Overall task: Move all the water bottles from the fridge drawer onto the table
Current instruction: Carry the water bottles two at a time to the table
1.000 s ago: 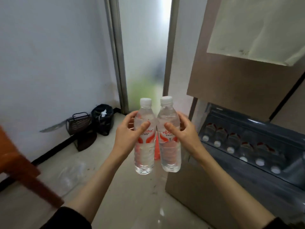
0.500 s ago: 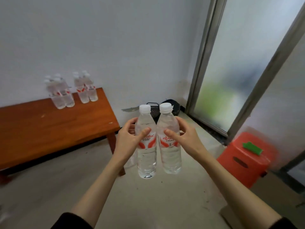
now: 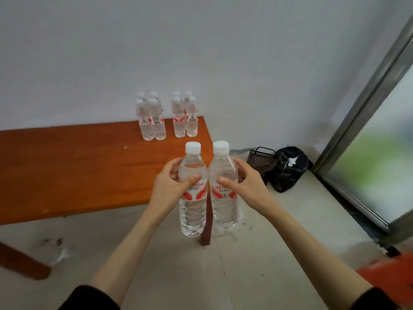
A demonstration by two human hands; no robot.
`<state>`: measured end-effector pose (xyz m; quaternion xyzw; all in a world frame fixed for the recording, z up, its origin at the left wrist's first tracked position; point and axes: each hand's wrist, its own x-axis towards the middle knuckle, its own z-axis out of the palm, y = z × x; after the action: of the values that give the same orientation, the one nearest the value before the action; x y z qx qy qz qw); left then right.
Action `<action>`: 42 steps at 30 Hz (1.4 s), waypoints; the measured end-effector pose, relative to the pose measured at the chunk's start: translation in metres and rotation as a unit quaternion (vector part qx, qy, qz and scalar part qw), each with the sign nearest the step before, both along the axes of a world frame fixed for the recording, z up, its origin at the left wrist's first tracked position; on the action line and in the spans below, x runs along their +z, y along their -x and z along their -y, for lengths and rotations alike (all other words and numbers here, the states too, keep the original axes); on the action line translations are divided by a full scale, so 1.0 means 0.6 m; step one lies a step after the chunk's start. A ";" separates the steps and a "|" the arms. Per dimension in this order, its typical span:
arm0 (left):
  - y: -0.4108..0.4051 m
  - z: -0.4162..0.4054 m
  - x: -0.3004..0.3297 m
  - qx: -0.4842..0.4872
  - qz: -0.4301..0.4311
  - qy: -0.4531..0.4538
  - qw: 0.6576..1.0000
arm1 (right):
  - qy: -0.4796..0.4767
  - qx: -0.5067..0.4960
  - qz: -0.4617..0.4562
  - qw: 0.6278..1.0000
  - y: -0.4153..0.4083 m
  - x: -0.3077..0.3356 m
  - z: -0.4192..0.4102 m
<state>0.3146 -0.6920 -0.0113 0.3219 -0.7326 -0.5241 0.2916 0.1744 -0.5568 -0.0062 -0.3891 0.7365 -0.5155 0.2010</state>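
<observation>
Each hand, left point(image 3: 169, 186) and right point(image 3: 245, 186), grips 1 full bottle point(image 3: 192, 193) upright. The table point(image 3: 78, 166) with about 8 bottles is now closer and centred; the red stool has slid off right.

The left bottle point(image 3: 192, 193) carries a white label with red swooshes and a red brand word, half hidden by the thumb; only the ending "aha" reads, and the small dark line under it is too blurred. The right bottle point(image 3: 224, 189) shows red Chinese characters, not legible. Labels on the far bottles point(image 3: 166, 118) are too small to read.
</observation>
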 end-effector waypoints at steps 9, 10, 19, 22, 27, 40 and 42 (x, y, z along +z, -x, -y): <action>0.134 0.210 -0.026 0.057 0.055 0.010 0.997 | -0.060 0.076 -0.018 0.995 0.164 -0.029 0.241; 0.152 0.233 -0.029 0.054 0.069 0.011 0.996 | -0.071 0.084 -0.022 0.994 0.186 -0.033 0.266; 0.287 0.405 -0.081 0.063 0.132 0.016 0.989 | -0.124 0.094 0.012 0.988 0.339 -0.085 0.455; 0.323 0.458 -0.098 0.070 0.145 0.011 0.987 | -0.130 0.085 0.037 0.987 0.373 -0.102 0.507; 0.384 0.539 -0.128 0.047 0.129 0.010 0.991 | -0.136 0.082 0.023 0.987 0.425 -0.127 0.577; 0.471 0.627 -0.181 -0.002 0.084 -0.048 0.995 | -0.161 0.064 0.045 0.984 0.501 -0.173 0.671; 0.477 0.630 -0.186 0.002 0.085 -0.056 0.995 | -0.166 0.058 0.055 0.983 0.505 -0.182 0.675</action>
<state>0.0285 -1.0701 -0.1226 0.3826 -0.7238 -0.5341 0.2108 -0.1288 -0.9620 -0.1156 -0.3634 0.7759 -0.3945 0.3322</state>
